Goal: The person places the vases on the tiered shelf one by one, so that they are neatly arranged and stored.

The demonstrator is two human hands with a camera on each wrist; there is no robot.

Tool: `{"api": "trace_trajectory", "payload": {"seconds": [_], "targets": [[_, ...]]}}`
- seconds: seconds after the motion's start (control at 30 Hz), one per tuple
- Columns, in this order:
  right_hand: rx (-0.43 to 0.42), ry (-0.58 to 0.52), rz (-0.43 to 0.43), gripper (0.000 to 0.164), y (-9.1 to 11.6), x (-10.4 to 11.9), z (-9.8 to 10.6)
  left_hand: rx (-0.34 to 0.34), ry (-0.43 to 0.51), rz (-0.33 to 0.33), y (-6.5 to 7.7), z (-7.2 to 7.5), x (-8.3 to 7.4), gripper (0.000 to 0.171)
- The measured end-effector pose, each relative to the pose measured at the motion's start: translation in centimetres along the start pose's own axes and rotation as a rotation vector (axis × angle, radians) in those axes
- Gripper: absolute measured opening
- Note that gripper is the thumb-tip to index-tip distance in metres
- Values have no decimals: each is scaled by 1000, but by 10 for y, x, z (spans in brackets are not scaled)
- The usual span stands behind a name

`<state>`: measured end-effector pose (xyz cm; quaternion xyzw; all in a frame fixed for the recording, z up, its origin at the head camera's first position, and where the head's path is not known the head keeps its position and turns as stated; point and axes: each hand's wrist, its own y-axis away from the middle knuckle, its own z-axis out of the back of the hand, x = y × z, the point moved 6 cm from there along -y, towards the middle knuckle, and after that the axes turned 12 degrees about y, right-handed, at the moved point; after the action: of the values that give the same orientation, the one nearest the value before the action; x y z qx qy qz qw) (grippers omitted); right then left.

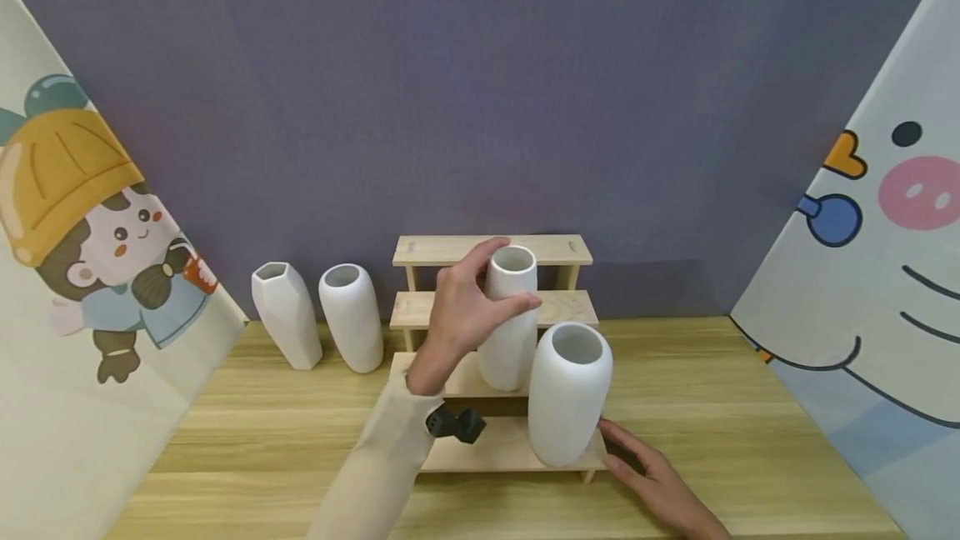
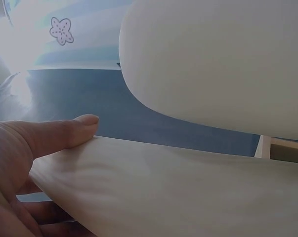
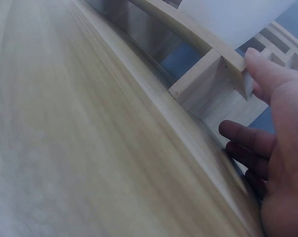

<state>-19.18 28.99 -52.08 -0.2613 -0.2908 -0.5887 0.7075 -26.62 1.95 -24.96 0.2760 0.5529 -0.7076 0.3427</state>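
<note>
My left hand [image 1: 468, 302] holds a slim white vase [image 1: 512, 340] near its top, thumb on the near side. The vase is upright over the second-lowest step of a tiered wooden stand [image 1: 480, 448]. In the left wrist view the thumb [image 2: 84, 126] lies along the vase's rim end. In front and to the right, a wider white vase [image 1: 570, 398] stands on the lowest step. My right hand [image 1: 656, 482] is at the right end of that step. In the right wrist view its thumb [image 3: 262, 69] is at the step's corner, and the other fingers [image 3: 247, 143] are loosely bent.
On the wooden table [image 1: 285, 440], left of the stand, are a faceted white vase [image 1: 288, 319] and a smooth white vase [image 1: 352, 319]. A dark grey panel [image 1: 480, 107] rises behind. Cartoon-printed panels flank both sides.
</note>
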Motion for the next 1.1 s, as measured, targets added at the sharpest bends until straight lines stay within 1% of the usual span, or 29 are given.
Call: {"api": "trace_trajectory", "payload": {"seconds": [0.2, 0.43, 0.67, 0.8, 0.97, 1.1], "targets": [[-19, -3, 22, 45, -1, -1, 0, 15, -17, -26, 0, -3, -1, 69], [-37, 11, 50, 44, -1, 0, 0, 10, -15, -39, 1, -4, 1, 70], [-36, 5, 44, 45, -1, -1, 0, 32, -87, -64, 1, -7, 2, 73], [-35, -2, 37, 45, 0, -1, 1, 58, -90, -43, 2, -9, 3, 75], [-25, -6, 20, 45, 0, -1, 0, 92, -50, 0, 4, -10, 5, 79], [-25, -6, 14, 46, 0, 0, 1, 85, -21, 4, 5, -7, 4, 80]]}}
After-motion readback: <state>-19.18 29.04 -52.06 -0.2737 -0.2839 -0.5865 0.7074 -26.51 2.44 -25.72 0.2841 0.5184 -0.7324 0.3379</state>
